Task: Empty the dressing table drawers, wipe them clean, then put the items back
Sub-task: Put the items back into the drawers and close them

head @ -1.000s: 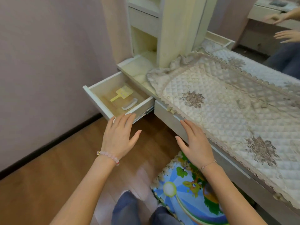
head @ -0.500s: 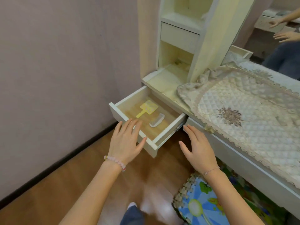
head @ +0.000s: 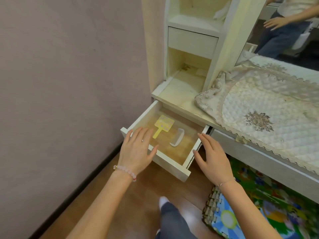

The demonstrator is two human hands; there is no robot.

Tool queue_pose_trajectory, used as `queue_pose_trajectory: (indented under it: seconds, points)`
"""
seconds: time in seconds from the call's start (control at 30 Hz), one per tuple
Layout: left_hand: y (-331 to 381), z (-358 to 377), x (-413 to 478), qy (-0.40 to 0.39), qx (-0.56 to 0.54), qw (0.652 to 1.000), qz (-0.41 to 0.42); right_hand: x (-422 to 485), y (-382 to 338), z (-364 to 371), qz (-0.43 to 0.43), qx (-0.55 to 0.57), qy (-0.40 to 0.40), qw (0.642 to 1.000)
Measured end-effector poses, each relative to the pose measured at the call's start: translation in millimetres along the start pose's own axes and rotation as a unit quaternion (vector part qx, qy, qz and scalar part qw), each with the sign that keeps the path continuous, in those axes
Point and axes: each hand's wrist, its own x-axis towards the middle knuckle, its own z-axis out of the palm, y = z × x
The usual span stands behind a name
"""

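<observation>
The dressing table's left drawer (head: pixel 172 165) stands pulled out, white with a wooden floor. Inside lie a yellow hand mirror (head: pixel 42 125) with its handle toward me and, to its right, a white comb (head: pixel 177 139). My left hand (head: pixel 138 150) hovers over the drawer's front left corner, fingers straight and spread, holding nothing. Beside the drawer's right side, my right hand (head: pixel 211 157) is open too, its fingertips close to the drawer's right wall.
A quilted cream cloth (head: pixel 269 116) covers the table top. A second, closed drawer front (head: pixel 259 156) runs to the right. Above are a small closed drawer (head: pixel 192 41), an open cubby (head: pixel 188 66) and a mirror (head: pixel 290 31). A colourful foam mat (head: pixel 259 209) lies on the wood floor; a wall (head: pixel 69 83) stands left.
My view has shifted left and closer to the drawer. Both hands have come forward, the left now over the drawer's front corner and the right beside its right wall.
</observation>
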Motion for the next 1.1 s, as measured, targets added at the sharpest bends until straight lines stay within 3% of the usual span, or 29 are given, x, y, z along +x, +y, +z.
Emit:
queue_pose_trajectory:
  seconds: [0.7, 1.1]
  points:
    - [-87, 80, 180, -0.105, -0.042, 0.986, 0.12, 145, 4, 52, 0.125, -0.011, 0.025, 0.992]
    - [-116, 121, 254, -0.162, -0.099, 0.942, 0.276, 134, -30, 79, 0.299, -0.018, 0.097, 0.949]
